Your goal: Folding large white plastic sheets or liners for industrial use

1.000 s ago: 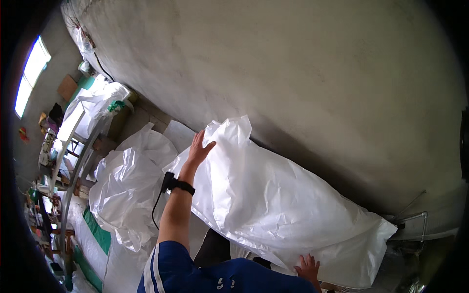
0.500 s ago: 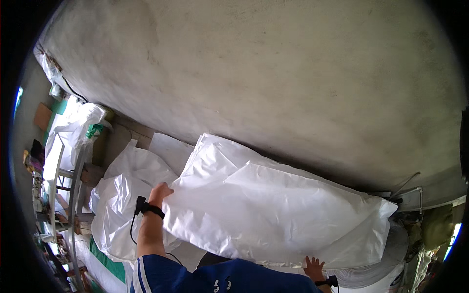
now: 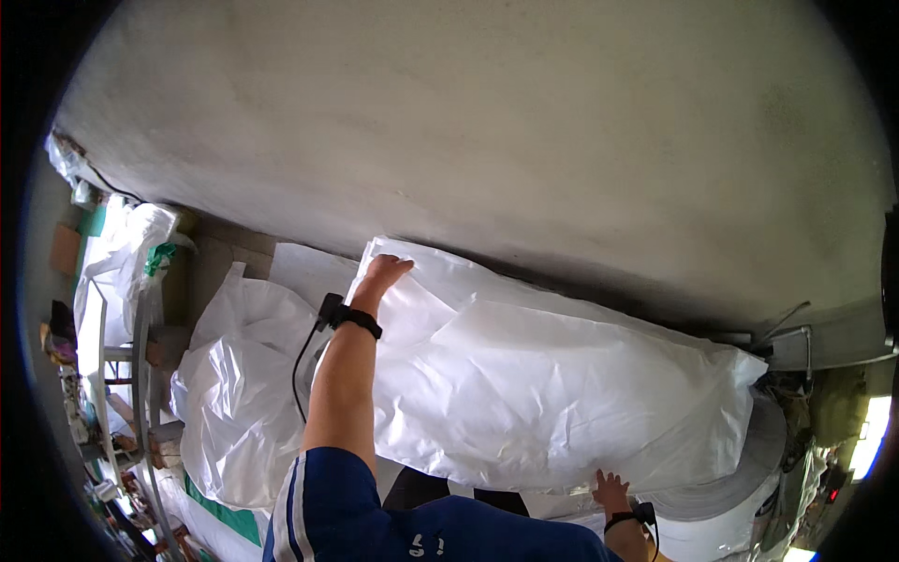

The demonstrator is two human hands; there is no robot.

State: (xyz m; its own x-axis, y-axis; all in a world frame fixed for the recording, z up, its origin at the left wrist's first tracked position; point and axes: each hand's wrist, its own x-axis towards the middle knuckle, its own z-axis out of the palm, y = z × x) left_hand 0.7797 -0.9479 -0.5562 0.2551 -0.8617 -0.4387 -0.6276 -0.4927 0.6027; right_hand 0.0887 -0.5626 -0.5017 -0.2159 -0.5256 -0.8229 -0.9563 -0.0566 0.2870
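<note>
A large white plastic sheet (image 3: 552, 393), folded in layers and creased, lies lengthwise along the wall. Near its far left corner is my left hand (image 3: 386, 271), its fingers curled closed on the sheet's top layer; the fingertips are partly hidden. My right hand (image 3: 611, 491) rests on the sheet's near edge towards the right, fingers spread and holding nothing. Both wrists wear black straps with a small device and a cable.
Behind the sheet rises a bare grey wall (image 3: 487, 122). More crumpled white plastic (image 3: 234, 403) lies to the left, beside a metal frame (image 3: 140, 403). A big white roll (image 3: 721, 515) sits at the lower right, below a thin pipe (image 3: 808, 351).
My left hand has moved away from me and rightward, from the sheet's left edge to near its far corner. My right hand has shifted slightly, still spread on the near edge.
</note>
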